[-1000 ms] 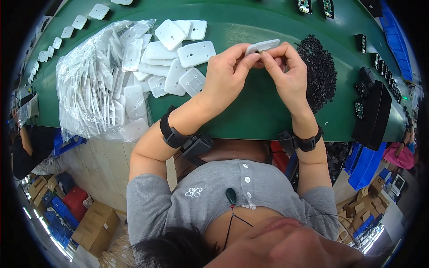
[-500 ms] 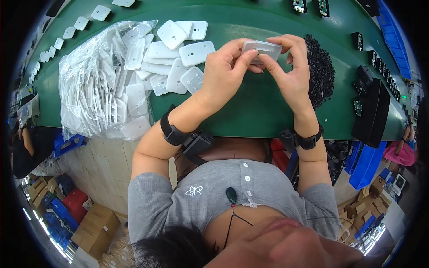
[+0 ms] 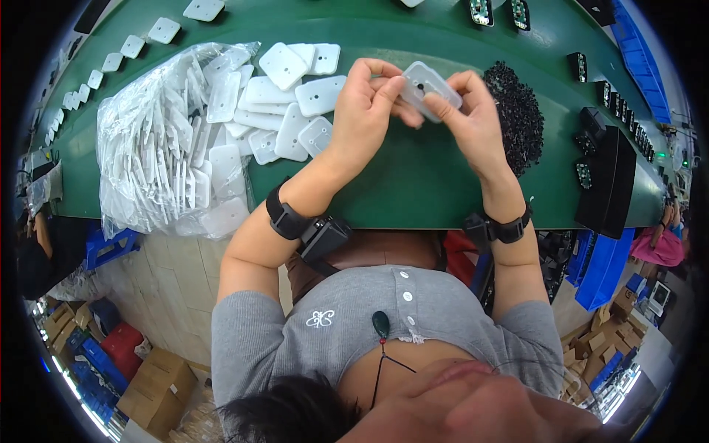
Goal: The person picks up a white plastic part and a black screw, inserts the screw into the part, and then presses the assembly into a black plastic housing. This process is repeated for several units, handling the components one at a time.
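A translucent white plastic cover (image 3: 428, 80) with rounded corners is held up over the green table, tilted, with a small black spot near its middle. My right hand (image 3: 476, 122) pinches its right side, thumb across the near face. At its left edge is my left hand (image 3: 363, 111), closed, with the thumb at the rim and some fingers partly hidden behind the cover. Left of my hands lies a loose pile of similar white covers (image 3: 321, 96), some with holes. To the right of my right hand is a heap of small black parts (image 3: 515, 111).
A clear plastic bag (image 3: 151, 148) full of white covers lies at the left. Further white covers (image 3: 133, 46) stand in a line along the table's far left. Circuit boards in black housings (image 3: 480, 12) are at the back and right, near a black box (image 3: 610, 184) and blue tray (image 3: 642, 59).
The cover has turned from nearly edge-on to show its broad face. My left hand has shifted slightly left, and my right hand has tipped with the cover.
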`<state>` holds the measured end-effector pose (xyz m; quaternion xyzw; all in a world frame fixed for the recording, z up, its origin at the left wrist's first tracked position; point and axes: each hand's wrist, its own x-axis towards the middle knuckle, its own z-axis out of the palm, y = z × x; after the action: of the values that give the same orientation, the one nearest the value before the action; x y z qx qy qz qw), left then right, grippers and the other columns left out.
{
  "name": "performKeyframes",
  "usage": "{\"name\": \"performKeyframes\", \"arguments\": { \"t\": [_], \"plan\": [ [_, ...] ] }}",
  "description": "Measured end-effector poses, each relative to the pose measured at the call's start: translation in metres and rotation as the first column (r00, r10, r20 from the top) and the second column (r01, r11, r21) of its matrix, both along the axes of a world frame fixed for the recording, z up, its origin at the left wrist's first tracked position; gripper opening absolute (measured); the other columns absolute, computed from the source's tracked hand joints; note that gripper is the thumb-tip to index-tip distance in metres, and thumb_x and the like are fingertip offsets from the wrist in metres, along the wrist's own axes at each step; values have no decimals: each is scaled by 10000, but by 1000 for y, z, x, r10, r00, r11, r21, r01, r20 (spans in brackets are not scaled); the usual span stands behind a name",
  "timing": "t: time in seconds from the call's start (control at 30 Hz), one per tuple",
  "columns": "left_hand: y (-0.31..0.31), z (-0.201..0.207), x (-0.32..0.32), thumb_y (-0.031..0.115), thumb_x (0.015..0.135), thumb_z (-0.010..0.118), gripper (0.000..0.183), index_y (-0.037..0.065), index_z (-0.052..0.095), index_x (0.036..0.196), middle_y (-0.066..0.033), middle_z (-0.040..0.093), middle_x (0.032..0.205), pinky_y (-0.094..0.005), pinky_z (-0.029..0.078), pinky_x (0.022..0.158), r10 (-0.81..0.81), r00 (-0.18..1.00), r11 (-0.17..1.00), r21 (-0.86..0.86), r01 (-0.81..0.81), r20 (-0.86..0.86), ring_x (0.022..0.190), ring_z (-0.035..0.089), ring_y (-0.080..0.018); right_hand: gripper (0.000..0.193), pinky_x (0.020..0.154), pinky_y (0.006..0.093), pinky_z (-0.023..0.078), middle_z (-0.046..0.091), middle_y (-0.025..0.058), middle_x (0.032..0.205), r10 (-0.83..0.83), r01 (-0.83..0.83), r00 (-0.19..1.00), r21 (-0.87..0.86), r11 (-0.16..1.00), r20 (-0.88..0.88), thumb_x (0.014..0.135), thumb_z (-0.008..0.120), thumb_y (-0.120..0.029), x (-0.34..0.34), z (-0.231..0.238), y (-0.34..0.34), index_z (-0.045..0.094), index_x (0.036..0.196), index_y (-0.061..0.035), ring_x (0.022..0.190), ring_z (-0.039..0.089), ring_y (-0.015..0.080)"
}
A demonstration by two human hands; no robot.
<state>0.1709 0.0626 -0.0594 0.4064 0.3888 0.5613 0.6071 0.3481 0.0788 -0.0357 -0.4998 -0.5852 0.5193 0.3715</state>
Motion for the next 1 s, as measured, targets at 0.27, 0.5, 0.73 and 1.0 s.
{"name": "performKeyframes", "arguments": {
  "t": [0.27, 0.5, 0.73, 1.0],
  "plan": [
    [10, -15, -2, 135, 895, 624, 67, 69, 621, 891, -126, 661, 863, -398, 501, 608, 268, 694, 949, 308, -70, -668, 738, 623, -330, 314, 833, 238, 471, 624, 17, 1037, -569, -158, 467, 697, 699, 677, 892, 715, -146, 25, 27, 128, 610, 1148, 3, 958, 579, 99],
    [1, -14, 6, 264, 803, 740, 253, 72, 590, 870, -108, 556, 859, -410, 506, 579, 359, 503, 881, 464, 97, -786, 726, 600, -295, 455, 830, 431, 519, 682, 171, 964, -359, -117, 362, 424, 898, 860, 791, 735, -335, 31, 26, 192, 638, 1087, -3, 911, 643, 369],
    [-13, 2, 2, 340, 667, 826, 554, 29, 543, 1027, -108, 511, 968, -356, 481, 731, 278, 223, 898, 335, 285, -934, 918, 527, -260, 404, 995, 274, 436, 598, 80, 1209, -61, -4, 984, 364, 931, 167, 887, 699, -58, 30, 29, 75, 566, 1261, 17, 1138, 563, 144],
    [1, -11, -2, 44, 742, 650, 383, 10, 555, 1112, -107, 573, 1016, -370, 478, 822, 433, 361, 776, 546, 317, -826, 980, 544, -282, 465, 1020, 378, 438, 557, 171, 1217, -95, -35, 968, 493, 869, 234, 801, 698, 69, 40, -21, -87, 507, 1222, 21, 1152, 572, 282]
  ]
}}
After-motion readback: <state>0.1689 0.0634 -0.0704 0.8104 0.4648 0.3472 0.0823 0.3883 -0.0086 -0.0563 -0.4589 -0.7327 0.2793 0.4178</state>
